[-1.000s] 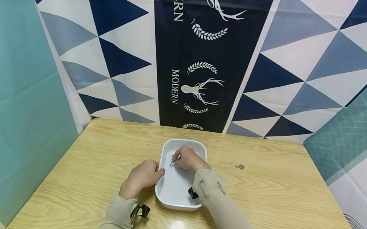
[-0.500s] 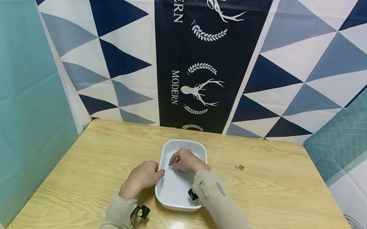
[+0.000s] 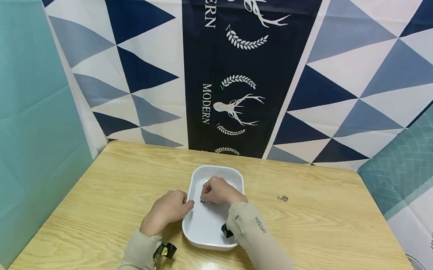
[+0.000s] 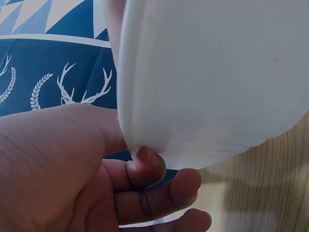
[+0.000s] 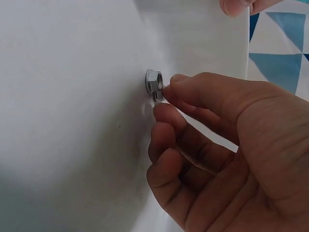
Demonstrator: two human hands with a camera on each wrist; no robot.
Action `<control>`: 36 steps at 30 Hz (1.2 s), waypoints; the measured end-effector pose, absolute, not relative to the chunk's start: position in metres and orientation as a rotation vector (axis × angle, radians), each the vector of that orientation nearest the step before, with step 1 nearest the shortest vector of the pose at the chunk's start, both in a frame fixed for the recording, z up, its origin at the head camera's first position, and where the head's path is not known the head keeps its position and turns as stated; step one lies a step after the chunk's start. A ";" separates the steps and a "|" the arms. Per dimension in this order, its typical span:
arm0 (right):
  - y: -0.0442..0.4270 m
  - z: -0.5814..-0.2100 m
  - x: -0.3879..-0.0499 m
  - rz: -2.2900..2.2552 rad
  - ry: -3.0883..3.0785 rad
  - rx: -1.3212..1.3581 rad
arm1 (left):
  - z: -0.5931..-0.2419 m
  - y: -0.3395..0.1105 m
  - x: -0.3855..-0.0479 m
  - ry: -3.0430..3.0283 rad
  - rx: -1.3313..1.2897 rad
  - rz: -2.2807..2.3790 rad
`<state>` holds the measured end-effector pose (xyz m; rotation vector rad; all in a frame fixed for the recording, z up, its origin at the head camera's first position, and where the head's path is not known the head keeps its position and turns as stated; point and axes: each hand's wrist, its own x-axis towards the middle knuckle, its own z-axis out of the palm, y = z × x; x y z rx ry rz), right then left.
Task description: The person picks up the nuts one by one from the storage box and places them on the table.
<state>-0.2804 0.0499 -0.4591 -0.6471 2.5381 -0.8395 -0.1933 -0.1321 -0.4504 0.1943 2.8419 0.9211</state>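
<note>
My left hand (image 3: 171,205) pinches the left rim of a white plastic tub (image 3: 204,244). The left wrist view shows that hand (image 4: 67,164) with a thumb and finger at the tub's edge (image 4: 126,87) and the other fingers below. Inside the tub is my right hand (image 3: 219,190), palm side down. Seen from the right wrist, the thumb and index finger of this hand (image 5: 227,130) pinch at a silver flange nut (image 5: 153,82) on the tub floor. A second metal piece (image 5: 159,97) shows partly just below it. The remaining fingers curl inward.
Two small metal rings, a thin one (image 3: 279,198) and a thicker one (image 3: 285,198), lie on the wooden table (image 3: 329,237) right of the tub. A patterned cloth (image 3: 149,56) hangs behind the table's back edge. Black wrist cameras (image 3: 169,250) stick out from the sleeves.
My right fingers have shifted slightly toward me along the tub floor. Several small metal pieces showed beside them earlier; now only a small bit shows at the fingertips. The left hand stays put.
</note>
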 end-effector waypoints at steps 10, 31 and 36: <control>0.050 -0.458 -0.279 -0.783 2.525 -0.659 | -0.451 -0.133 -0.193 2.847 0.204 0.923; 0.053 -0.458 -0.277 -0.779 2.583 -0.534 | -0.450 -0.132 -0.193 2.864 0.185 0.898; 0.054 -0.457 -0.276 -0.774 2.591 -0.505 | -0.450 -0.131 -0.193 2.858 0.181 0.902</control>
